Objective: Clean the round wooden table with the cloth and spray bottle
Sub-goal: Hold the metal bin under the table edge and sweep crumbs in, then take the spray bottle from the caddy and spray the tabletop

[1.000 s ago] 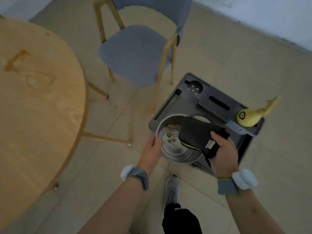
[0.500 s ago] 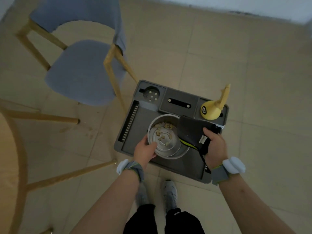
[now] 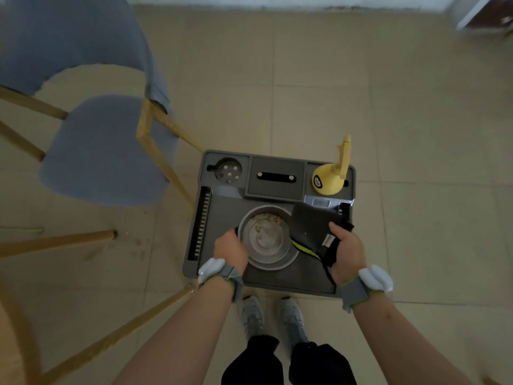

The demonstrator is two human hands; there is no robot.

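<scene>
The dark cloth (image 3: 311, 232) (with a yellow-green stripe along one edge) is pinched in the right hand (image 3: 345, 250), thumb on top, and hangs over the rim of a metal bowl (image 3: 266, 240) holding a few pale crumbs. The left hand (image 3: 230, 250) grips the bowl's left rim. The bowl is over a gray tray (image 3: 274, 187) on the tiled floor (image 3: 416, 134). The yellow spray bottle (image 3: 330, 176) stands upright in the tray's far right corner. A blue chair (image 3: 102, 151) stands left; the wooden bench (image 3: 11, 343) edge shows bottom left.
</scene>
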